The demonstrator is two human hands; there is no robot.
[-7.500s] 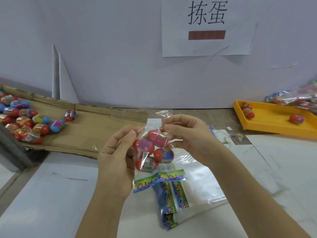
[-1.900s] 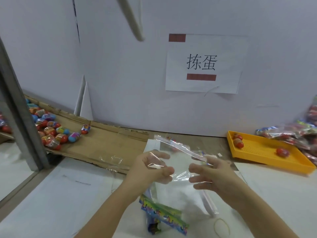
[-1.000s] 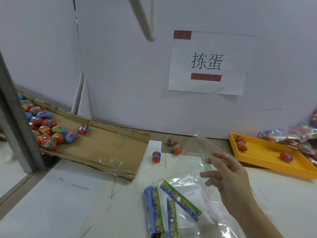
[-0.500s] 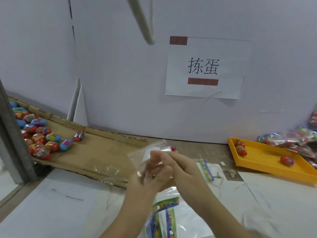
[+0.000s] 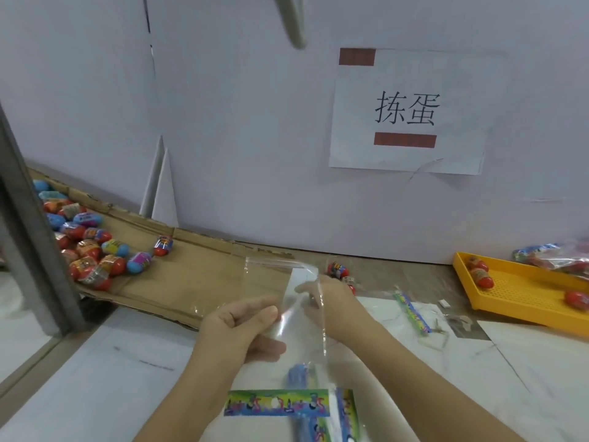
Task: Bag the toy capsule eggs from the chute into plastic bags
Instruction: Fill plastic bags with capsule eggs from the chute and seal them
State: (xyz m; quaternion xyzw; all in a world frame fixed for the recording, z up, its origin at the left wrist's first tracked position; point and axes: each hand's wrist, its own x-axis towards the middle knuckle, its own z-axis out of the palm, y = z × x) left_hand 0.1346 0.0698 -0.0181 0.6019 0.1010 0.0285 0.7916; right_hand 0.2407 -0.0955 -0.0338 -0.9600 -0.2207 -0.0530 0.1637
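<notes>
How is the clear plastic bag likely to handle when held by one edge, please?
Probably floppy: the clear plastic bag creases and bends between the left hand and right hand. Likely slippery, given its glossy sheen. Seemingly light, being thin and empty.

One clear plastic bag [image 5: 267,282], one yellow plastic tray [image 5: 526,291] with three red capsule eggs [image 5: 484,278], over a dozen more on one cardboard chute [image 5: 197,272].
</notes>
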